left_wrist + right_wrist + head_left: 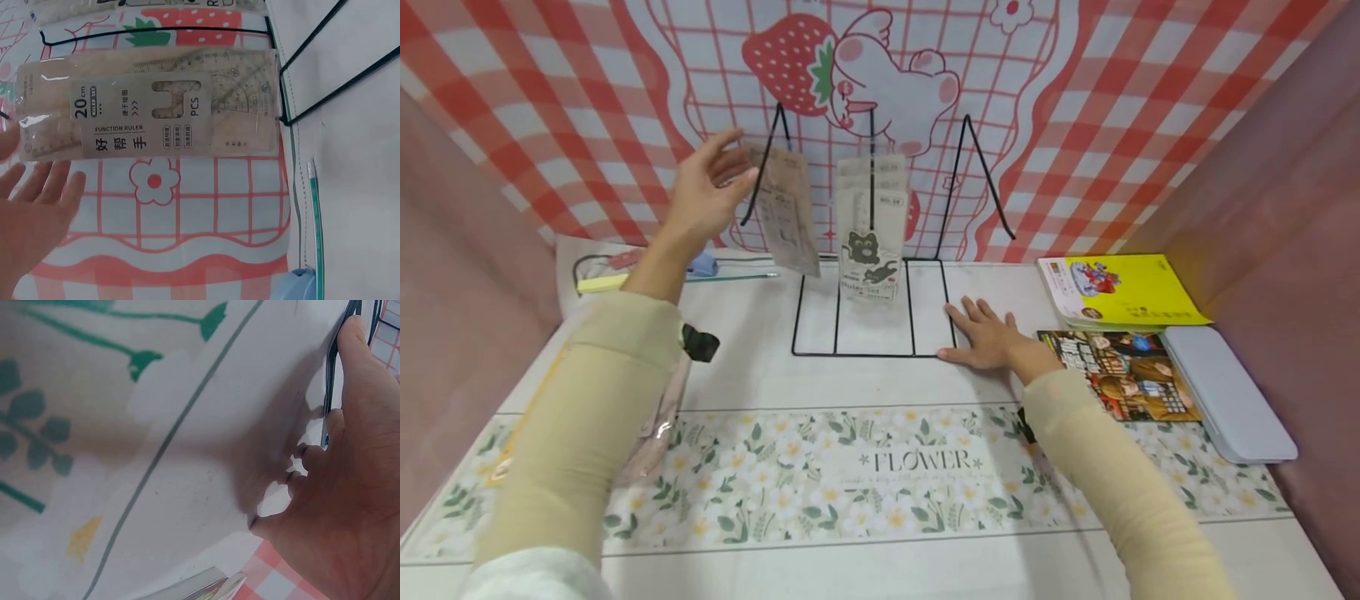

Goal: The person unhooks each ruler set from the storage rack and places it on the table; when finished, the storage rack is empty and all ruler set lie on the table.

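1. Here at the left prong of the black wire rack point(872, 356), a clear ruler set packet point(790, 221) is hung, slightly tilted, its "20 cm" label shown to the left wrist camera.
2. Right beside its upper end the left hand point(709, 183) is held, thumb and fingers spread apart, nothing gripped; whether the packet is touched cannot be told.
3. Over on the other side, the right hand point(987, 340) is laid on the white counter point(865, 383), fingers spread, the rack's base touched at its right front corner.
4. So the two hands are kept well apart, with the rack set between them.
5. On the middle prong, more packets point(868, 258) are hung in a stack, a dark cat printed on the front one.
6. Out to the right, a yellow book point(1142, 287), a comic-covered magazine point(1120, 371) and a pale grey case point(1228, 392) are lined up near one another.
7. To the left, a green pencil point(737, 277) is seen lying just beside a blue object point(703, 265).
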The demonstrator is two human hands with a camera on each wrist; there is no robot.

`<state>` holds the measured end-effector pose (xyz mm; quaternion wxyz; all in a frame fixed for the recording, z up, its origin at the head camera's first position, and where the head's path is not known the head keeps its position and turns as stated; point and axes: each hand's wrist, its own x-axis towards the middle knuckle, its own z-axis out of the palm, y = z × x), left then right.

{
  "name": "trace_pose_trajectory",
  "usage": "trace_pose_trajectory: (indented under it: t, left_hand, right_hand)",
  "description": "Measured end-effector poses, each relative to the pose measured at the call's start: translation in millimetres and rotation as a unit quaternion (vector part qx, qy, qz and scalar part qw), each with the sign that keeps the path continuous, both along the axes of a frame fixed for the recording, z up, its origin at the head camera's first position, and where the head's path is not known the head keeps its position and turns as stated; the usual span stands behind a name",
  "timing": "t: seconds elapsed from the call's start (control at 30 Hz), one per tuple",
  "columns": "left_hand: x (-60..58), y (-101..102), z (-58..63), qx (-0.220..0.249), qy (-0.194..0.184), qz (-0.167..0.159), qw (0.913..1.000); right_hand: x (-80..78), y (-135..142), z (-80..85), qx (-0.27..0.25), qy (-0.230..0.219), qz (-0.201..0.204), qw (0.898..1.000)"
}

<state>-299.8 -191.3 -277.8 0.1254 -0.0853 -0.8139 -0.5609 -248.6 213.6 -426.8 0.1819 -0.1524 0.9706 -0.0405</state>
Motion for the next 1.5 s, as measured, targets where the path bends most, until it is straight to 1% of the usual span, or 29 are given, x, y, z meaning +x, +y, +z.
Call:
trace_pose_trajectory:
  t: [0.07,0.13,0.2,0.3,0.37,0.5,0.6,0.7,0.83,0.9,1.0,1.07,1.13,1.23,1.37,1.5]
  left_hand:
    - [-1.9,3,-0.9,0.019,0.035,0.026,0.9989]
    - [-3.3,4,-2.4,0.037,0.066,0.052,0.9957]
    - [-3.9,5,-4.0,0.055,0.086,0.07,0.9923]
    - [-1.9,5,-5.6,0.055,0.088,0.084,0.991]
    - [0.7,5,-6.2,0.055,0.083,0.084,0.9914]
    - [7.0,6,-7.5,0.075,0.069,0.07,0.9923]
    - [12.6,5,-10.1,0.073,0.077,0.059,0.9927]
    - [19.7,2,-13.1,0.063,0.092,0.049,0.9926]
    - [33.0,-3,-15.5,0.053,0.108,0.031,0.9922]
    - [40.5,-6,-15.9,0.041,0.105,0.026,0.9933]
    - [51.3,-9,-16.7,0.016,0.091,0.023,0.9955]
    - [57.4,-11,-17.5,0.01,0.084,0.02,0.9962]
    - [63.5,-13,-18.5,0.009,0.085,0.012,0.9962]
    - [72.3,-14,-19.8,0.035,0.09,-0.011,0.9953]
    - [82.6,-15,-21.2,0.091,0.097,-0.05,0.9898]
    - [92.6,-17,-21.6,0.107,0.095,-0.072,0.9871]
  right_hand:
    - [-0.9,0,0.9,-0.001,-0.002,0.0,1.0]
    - [-1.5,-1,1.4,0.0,-0.002,0.0,1.0]
    - [-1.6,-1,2.0,0.001,-0.002,0.0,1.0]
    - [-1.3,-2,2.3,-0.002,-0.002,0.002,1.0]
    - [-1.3,-2,1.9,-0.003,-0.004,0.002,1.0]
    - [-1.2,-2,0.0,-0.005,-0.006,0.001,1.0]
    - [-1.4,-2,-0.7,-0.005,-0.007,-0.001,1.0]
    - [-1.6,-1,-0.9,-0.005,-0.009,-0.003,1.0]
    - [-1.4,0,-0.8,-0.006,-0.008,-0.001,1.0]
    - [-1.4,0,-0.9,-0.005,-0.007,0.0,1.0]
    - [-1.4,1,-0.3,-0.005,-0.008,0.001,1.0]
    - [-1.1,1,0.4,-0.006,-0.008,0.001,1.0]
    - [-0.7,1,1.4,-0.006,-0.007,0.002,1.0]
    - [-0.4,1,2.4,-0.005,-0.005,0.003,1.0]
    - [-0.6,1,2.1,-0.004,-0.001,0.005,1.0]
    - [-0.7,1,1.6,-0.005,-0.001,0.005,1.0]
